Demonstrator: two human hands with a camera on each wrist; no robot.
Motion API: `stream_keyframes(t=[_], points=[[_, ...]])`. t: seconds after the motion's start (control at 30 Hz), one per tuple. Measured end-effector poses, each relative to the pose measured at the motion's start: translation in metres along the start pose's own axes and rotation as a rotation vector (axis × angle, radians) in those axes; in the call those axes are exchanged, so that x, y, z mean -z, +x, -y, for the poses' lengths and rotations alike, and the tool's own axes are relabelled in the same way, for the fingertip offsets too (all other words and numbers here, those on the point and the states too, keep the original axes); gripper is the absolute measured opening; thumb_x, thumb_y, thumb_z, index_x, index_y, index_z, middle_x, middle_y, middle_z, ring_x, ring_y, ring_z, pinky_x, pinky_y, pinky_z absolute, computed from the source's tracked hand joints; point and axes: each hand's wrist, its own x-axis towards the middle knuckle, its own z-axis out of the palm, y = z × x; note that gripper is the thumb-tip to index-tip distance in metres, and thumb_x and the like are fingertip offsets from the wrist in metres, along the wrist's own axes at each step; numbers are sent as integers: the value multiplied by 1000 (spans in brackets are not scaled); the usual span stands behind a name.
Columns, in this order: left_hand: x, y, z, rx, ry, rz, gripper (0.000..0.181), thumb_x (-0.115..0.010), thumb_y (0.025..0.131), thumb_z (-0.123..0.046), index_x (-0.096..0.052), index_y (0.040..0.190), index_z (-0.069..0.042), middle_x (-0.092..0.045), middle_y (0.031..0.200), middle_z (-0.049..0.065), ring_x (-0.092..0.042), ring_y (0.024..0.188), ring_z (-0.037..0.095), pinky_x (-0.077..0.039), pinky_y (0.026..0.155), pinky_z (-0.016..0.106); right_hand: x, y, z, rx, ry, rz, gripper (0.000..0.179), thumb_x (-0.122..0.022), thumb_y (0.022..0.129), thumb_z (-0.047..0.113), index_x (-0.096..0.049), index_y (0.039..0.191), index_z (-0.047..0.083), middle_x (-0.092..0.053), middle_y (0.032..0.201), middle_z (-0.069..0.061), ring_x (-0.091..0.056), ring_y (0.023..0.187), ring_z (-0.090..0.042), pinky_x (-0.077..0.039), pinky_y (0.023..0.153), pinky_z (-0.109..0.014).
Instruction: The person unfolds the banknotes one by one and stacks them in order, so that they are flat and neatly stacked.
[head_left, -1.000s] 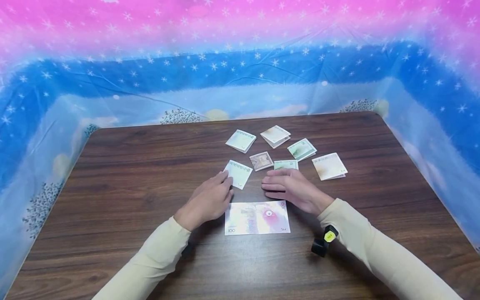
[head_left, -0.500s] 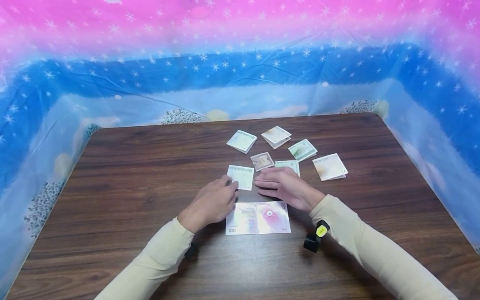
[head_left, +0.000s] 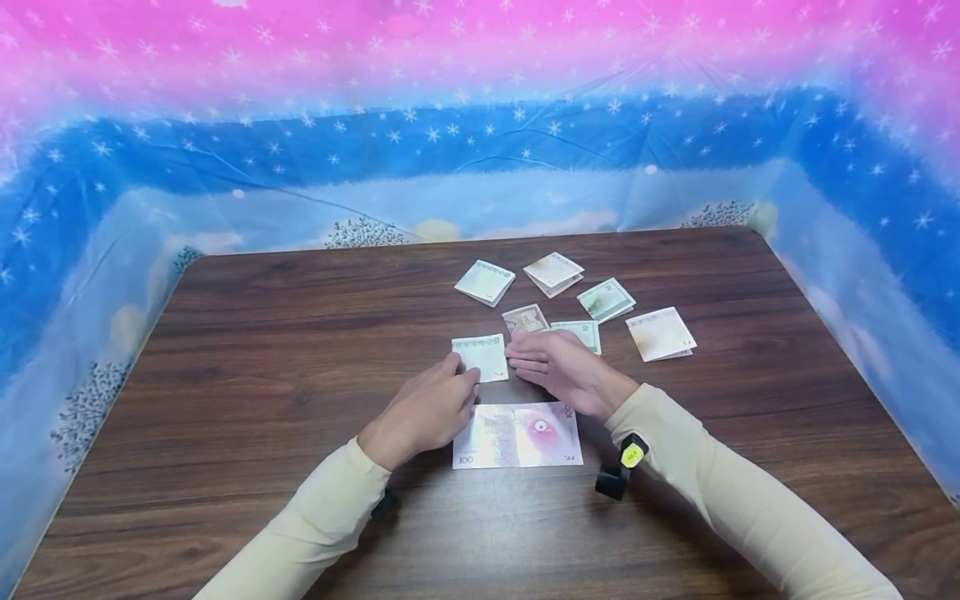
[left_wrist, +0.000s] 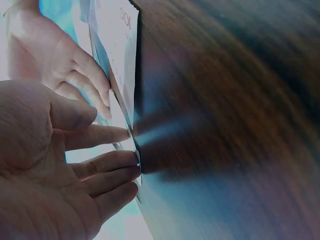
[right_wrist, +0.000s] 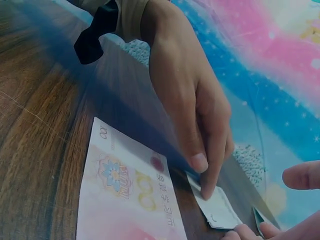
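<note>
On the wooden table [head_left: 262,350], a pale folded note [head_left: 487,360] lies under the fingertips of the left hand [head_left: 420,408], which reaches in from seven o'clock, fingers extended, touching without gripping. The right hand [head_left: 570,375] sits at three o'clock, fingers straight and holding nothing; whether it touches the note's edge is unclear. It partly hides a brown note [head_left: 527,319] at one o'clock and a green note [head_left: 588,333] at two. Toward six o'clock lies an unfolded 100 note [head_left: 517,437], its upper-left corner covered by the left hand.
</note>
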Motion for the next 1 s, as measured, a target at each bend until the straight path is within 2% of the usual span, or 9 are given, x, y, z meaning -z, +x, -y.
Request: stream_keyframes(t=[0.13,0.23,0.3,0.37,0.47,0.53,0.6,0.8,1.0], points=[[-1,-1,0,9,-19,-5,17,-51,105,-16,-65,105,-7,-56,105,13,-55,75,23,-52,69,41,-3,0,0,-8,20,-7,51,-50,98,5,-35,143,-12,-45,142,-27,-43,137,-35,-36,115,-44],[-1,-1,-1,23,-37,0,19,-49,106,-17,-65,108,-7,-57,125,19,-64,93,30,-55,80,47,-4,0,-1,-25,52,-9,52,-51,97,3,-34,144,-10,-43,143,-27,-44,135,-36,-39,113,-46],[-1,-1,-2,30,-51,2,19,-48,106,-18,-63,109,-7,-53,138,22,-64,109,37,-54,88,52,-4,0,-2,-29,65,-8,53,-51,96,1,-34,145,-9,-43,142,-28,-46,133,-37,-40,112,-46],[-1,-1,-2,27,-66,-9,18,-48,106,-18,-62,109,-7,-51,144,23,-62,116,39,-52,91,54,-4,0,-3,-26,80,-6,51,-51,96,0,-35,144,-8,-44,141,-28,-47,132,-38,-42,111,-47],[-1,-1,-2,15,-93,-39,18,-49,106,-17,-60,113,-5,-52,145,21,-60,121,39,-50,96,54,-5,-1,-4,-17,103,2,44,-50,97,-1,-38,139,-8,-45,140,-29,-47,132,-39,-44,109,-47],[-1,-1,-1,0,-113,-63,19,-50,105,-16,-59,117,-4,-56,140,18,-62,117,37,-50,96,53,-5,-1,-4,-9,117,13,40,-49,98,-2,-41,135,-9,-46,140,-30,-47,133,-40,-45,108,-46],[0,0,-1,-6,-136,-71,27,-50,105,-15,-58,127,-3,-58,139,16,-61,121,35,-49,100,51,-6,-2,-4,-2,123,28,38,-47,98,-2,-41,135,-11,-46,141,-31,-46,134,-40,-45,108,-46],[4,3,-4,35,-210,-26,49,-47,108,-21,-42,152,-3,-55,142,15,-59,124,32,-50,99,49,-7,-3,-6,2,140,89,48,-42,98,-4,-36,144,-16,-43,146,-31,-46,135,-39,-46,107,-44],[8,7,-7,62,-297,-17,53,-43,110,-29,-36,156,-6,-55,138,16,-58,116,27,-49,96,48,-8,-4,-5,-12,133,114,56,-41,94,-7,-35,149,-10,-39,152,-25,-51,130,-35,-48,105,-40]])
